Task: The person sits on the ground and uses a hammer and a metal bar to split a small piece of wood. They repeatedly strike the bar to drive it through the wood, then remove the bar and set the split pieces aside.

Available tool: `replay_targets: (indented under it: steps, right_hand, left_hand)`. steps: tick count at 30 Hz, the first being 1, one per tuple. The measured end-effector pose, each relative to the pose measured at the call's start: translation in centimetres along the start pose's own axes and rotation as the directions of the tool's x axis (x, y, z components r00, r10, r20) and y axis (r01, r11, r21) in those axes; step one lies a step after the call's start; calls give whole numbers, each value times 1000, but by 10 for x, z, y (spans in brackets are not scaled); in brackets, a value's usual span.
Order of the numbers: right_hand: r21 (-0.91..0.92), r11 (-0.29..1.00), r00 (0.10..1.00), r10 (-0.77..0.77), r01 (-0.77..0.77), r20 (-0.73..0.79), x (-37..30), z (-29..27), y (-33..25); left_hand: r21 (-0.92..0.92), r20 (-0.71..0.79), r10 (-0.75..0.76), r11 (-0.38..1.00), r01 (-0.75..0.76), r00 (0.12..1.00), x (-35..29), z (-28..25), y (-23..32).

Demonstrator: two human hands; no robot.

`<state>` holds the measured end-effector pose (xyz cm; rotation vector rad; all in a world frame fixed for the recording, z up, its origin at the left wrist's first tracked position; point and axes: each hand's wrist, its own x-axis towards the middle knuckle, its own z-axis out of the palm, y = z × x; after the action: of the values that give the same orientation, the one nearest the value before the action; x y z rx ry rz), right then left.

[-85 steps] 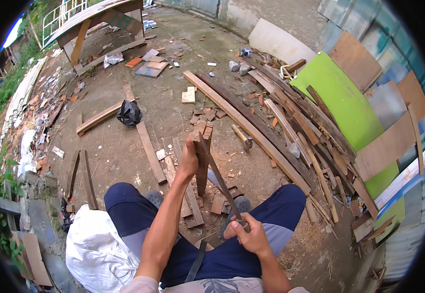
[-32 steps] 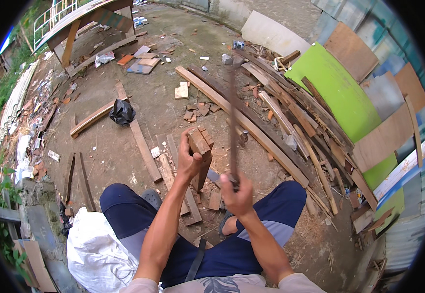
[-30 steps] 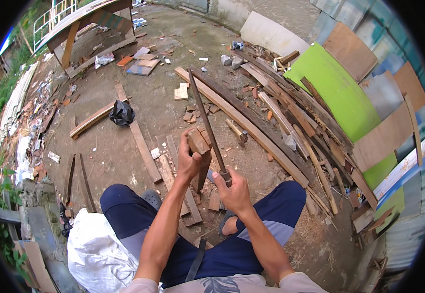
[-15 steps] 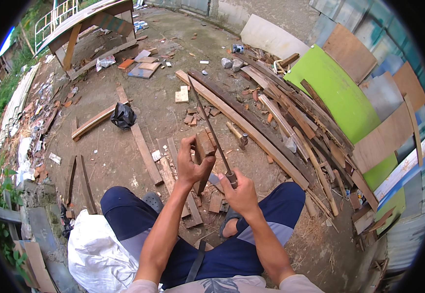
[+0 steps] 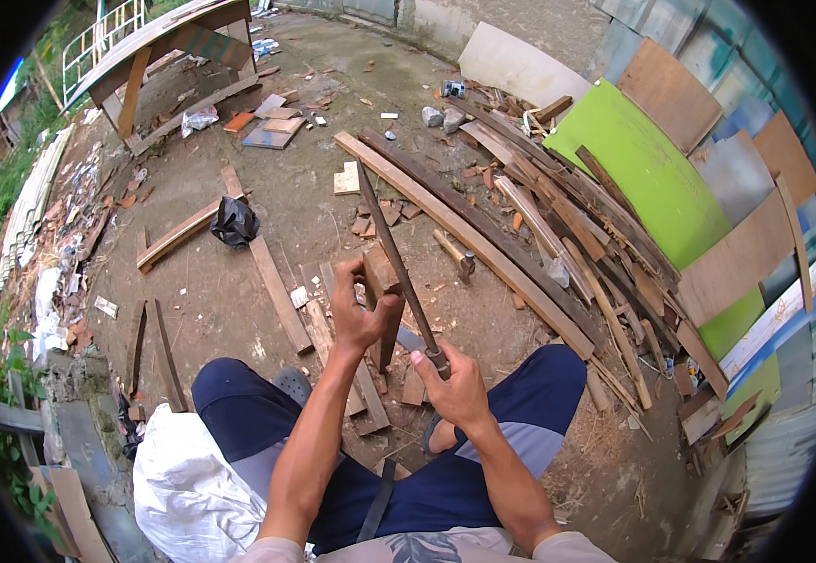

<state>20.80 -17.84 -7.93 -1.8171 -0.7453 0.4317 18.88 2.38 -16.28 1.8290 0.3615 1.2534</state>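
My left hand (image 5: pixel 359 314) is wrapped around a short block of wood (image 5: pixel 381 269), holding it up between my knees. In my right hand (image 5: pixel 456 383) is the handle of a machete (image 5: pixel 392 246). Its long dark blade slants up and away to the left, passing close along the right side of the block. Whether the blade touches the wood, I cannot tell. A hammer (image 5: pixel 455 255) with a wooden handle lies on the ground just beyond the blade.
Long timber beams (image 5: pixel 483 239) lie to the right, beside a pile of scrap wood (image 5: pixel 558 225). A green panel (image 5: pixel 628 169) leans behind them. A black plastic bag (image 5: pixel 235 222) rests on boards at the left. By my left knee is a white sack (image 5: pixel 187 474).
The machete's blade has turned, so more of its side shows, and its tip has shifted slightly left. My left hand and the block have moved slightly left.
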Motion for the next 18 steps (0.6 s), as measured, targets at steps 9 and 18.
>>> replay_targets:
  steps: [9, 18]
  right_hand:
    - [-46, 991, 990, 126, -123, 62, -4, -8, -5]
    - [-66, 987, 984, 152, -146, 95, -7, -12, -2]
  left_hand:
    - [-45, 33, -1, 999, 3, 999, 0, 0, 0]
    - [-57, 48, -7, 998, 10, 999, 0, -4, 3]
